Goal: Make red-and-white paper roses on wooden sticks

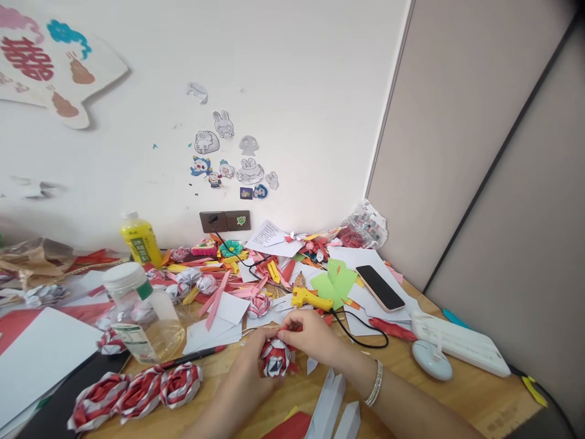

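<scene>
A red and white paper rose point(275, 358) is held low over the desk by my left hand point(251, 363), whose fingers and thumb wrap its left side. My right hand point(307, 332) pinches at the flower's top edge, where a bit of red paper shows between thumb and forefinger. Folded white paper strips point(326, 402) and a red paper piece point(292, 425) lie below my right forearm. Just beyond my hands sits a yellow hot glue gun point(311, 299) with a black cord. Three finished-looking red and white paper roses point(141, 391) stand in a row at left.
A clear jar with a white lid point(125, 277) and a yellow bottle point(141, 241) stand at left. Paper scraps and flowers heap along the wall. A phone point(380, 286), mouse point(432, 358) and white power strip point(461, 341) lie at right.
</scene>
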A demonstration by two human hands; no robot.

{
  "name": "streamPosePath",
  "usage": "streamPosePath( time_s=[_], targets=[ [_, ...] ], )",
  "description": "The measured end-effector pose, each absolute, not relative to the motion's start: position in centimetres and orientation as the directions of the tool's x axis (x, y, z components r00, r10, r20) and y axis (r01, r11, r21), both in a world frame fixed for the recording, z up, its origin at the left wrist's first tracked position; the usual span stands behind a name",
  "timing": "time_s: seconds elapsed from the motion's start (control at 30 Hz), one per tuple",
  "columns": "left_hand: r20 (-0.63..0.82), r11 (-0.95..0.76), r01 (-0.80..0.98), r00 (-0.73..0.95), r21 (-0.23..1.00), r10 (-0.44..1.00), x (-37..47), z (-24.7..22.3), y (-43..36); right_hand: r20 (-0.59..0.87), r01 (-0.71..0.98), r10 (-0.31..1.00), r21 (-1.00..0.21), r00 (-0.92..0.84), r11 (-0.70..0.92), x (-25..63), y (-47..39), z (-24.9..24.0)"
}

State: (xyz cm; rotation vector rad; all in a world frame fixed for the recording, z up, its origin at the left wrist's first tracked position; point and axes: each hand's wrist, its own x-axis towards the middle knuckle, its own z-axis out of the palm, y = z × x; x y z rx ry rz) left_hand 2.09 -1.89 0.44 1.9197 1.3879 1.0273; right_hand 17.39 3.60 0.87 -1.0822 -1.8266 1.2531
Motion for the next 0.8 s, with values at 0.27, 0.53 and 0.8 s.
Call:
streamPosePath(
  time_s=[0.27,0.53,0.8],
  targets=[
    [0.216,-0.260,0.469,0.146,0.844,0.965,2.4,0.7,-2.2,0.135,0.335,0.884,-0.891,-0.448,0.305,17.5,3.5,1.0],
    [0.203,-0.243,0.519,0.132,0.820,0.970,2.0,0.6,-1.8,0.337,0.398,0.858,-0.778,-0.387,0.485,17.1,3.3,1.3],
    [0.475,-0.465,0.734,0.219,0.496,0.852,1.0,-1.1,-1.2,0.077,0.140,0.912,-0.979,-0.403,0.145,17.1,4.2,0.4]
  ],
)
